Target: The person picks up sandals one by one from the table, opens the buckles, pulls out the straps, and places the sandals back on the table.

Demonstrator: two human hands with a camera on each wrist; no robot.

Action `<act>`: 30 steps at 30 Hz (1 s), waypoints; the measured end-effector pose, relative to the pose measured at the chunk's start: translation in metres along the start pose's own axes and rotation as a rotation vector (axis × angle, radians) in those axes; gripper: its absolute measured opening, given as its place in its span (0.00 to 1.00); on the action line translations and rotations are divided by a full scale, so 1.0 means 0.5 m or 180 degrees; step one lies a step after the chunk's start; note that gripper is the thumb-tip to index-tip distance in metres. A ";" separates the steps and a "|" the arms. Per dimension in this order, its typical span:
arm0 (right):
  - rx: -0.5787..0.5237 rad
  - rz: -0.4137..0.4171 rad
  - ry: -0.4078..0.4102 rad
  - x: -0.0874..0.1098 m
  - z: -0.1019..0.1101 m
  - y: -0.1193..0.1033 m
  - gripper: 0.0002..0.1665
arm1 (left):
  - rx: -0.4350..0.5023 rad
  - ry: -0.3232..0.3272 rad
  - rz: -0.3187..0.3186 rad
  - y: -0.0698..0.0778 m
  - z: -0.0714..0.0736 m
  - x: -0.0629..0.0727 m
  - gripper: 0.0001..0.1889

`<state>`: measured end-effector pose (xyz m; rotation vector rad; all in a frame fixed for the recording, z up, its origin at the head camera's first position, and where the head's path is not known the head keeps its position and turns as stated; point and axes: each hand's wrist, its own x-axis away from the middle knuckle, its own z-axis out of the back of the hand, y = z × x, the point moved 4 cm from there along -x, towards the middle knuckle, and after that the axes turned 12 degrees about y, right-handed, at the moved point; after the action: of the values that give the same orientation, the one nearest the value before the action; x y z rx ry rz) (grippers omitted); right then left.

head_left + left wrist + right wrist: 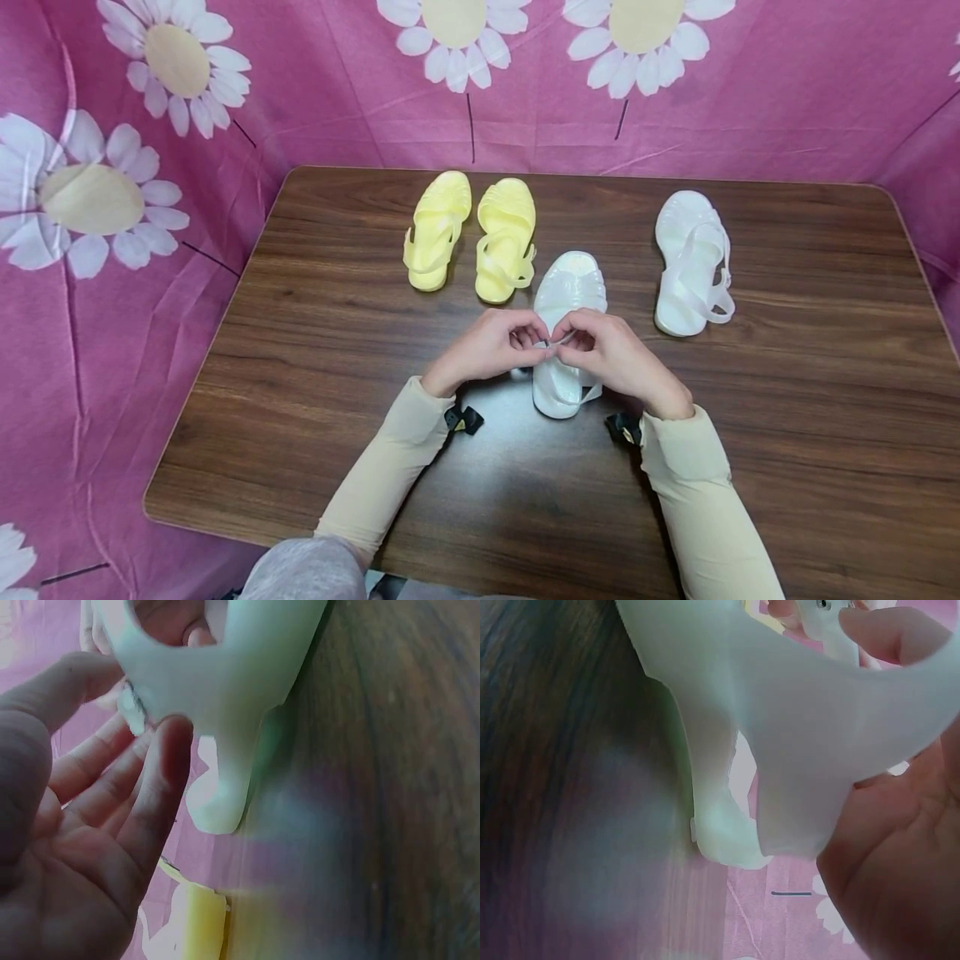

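A white jelly sandal [573, 283] lies sole down on the table, toe pointing away from me. My left hand [491, 346] and right hand [622, 354] meet above its left side. The left one pinches the sandal's buckle [133, 709] between thumb and fingers. Thumb and forefinger of the right hand pinch the thin strap close to that buckle. A metal part of the buckle [823, 604] shows in the right wrist view beside the fingertips. Whether the strap passes through the buckle is hidden by the fingers.
A pair of yellow sandals, one left [437, 233] and one right [506, 242], stands behind my left hand. Farther right lies a second white sandal [692, 262], its strap loose at the side. They share a brown wood-grain table [300, 367], backed by a pink flowered cloth [315, 100].
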<state>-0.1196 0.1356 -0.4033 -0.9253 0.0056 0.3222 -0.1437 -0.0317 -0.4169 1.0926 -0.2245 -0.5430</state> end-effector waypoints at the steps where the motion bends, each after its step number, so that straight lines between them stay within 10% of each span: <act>1: 0.0002 0.0011 0.0006 0.000 0.000 0.000 0.05 | -0.0026 0.0037 0.0000 0.001 0.000 0.000 0.06; 30: 0.0001 0.0246 0.0207 -0.001 -0.003 -0.014 0.08 | -0.0019 0.0379 0.0201 0.004 -0.006 -0.002 0.02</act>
<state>-0.1179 0.1306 -0.3988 -0.9364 0.1013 0.3636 -0.1425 -0.0283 -0.4163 1.1044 -0.1528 -0.4206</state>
